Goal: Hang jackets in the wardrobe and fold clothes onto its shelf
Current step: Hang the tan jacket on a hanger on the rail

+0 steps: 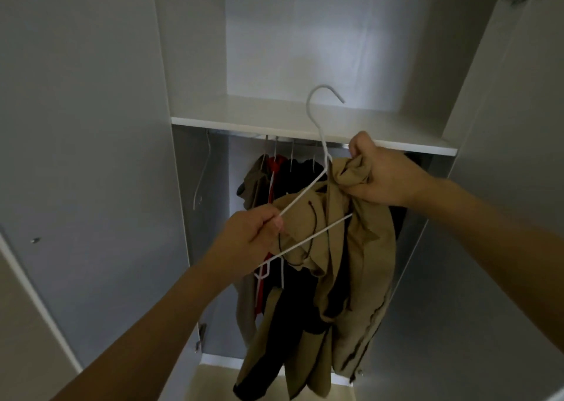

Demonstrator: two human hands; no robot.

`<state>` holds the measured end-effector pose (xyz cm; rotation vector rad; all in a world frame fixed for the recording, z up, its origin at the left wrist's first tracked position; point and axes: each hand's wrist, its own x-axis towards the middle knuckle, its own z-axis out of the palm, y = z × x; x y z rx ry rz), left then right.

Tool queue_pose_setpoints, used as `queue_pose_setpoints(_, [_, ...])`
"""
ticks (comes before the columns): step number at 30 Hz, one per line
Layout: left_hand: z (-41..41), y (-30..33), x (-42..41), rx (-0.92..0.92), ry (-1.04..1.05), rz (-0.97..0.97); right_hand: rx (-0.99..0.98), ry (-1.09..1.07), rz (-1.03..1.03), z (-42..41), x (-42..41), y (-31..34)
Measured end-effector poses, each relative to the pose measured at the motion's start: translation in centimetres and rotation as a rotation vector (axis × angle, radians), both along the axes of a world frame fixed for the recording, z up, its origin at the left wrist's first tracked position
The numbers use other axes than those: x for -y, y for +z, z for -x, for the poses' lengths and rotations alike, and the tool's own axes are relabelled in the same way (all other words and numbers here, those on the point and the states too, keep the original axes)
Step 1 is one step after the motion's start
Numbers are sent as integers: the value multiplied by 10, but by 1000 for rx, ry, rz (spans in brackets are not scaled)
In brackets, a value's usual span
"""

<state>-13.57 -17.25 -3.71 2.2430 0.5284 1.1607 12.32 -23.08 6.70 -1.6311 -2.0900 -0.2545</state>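
We have the tan jacket (pixel 345 248) bunched in our right hand (pixel 381 175), fingers clenched round its collar, just below the wardrobe shelf (pixel 244 123). Our left hand (pixel 253 236) pinches 1 arm of the white wire hanger (pixel 320 144), partly threaded into the jacket. We judge the hanging step underway; next, seat both shoulders, then hook it beside the hung garments (pixel 274 175)

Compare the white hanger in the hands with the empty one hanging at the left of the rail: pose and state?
The held white hanger is tilted, off the rail, gripped by the left hand, with the tan jacket partly on it; the right hand bunches the jacket's fabric. The empty hanger hangs bare, apparently from the rail, untouched. Both are thin and light-coloured.
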Motion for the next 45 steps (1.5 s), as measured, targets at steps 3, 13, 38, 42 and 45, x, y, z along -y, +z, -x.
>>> queue_pose_setpoints(3, [-3,5,-4,-164,209,-147,153,-131,-81,-1,-9,-1])
queue_pose_setpoints(13, [-68,-100,47,-86,184,607,-132,-332,-305,-12,-14,30])
queue_pose_setpoints(38, [-85,115,-14,-27,-15,766,-392,-355,27,-18,64,-33])
queue_pose_setpoints(42, [-101,125,1,-83,31,383,-712,-203,-81,0,68,-2])
queue_pose_setpoints(45, [-103,138,1,-68,52,186,-736,-163,-88,5,72,10])
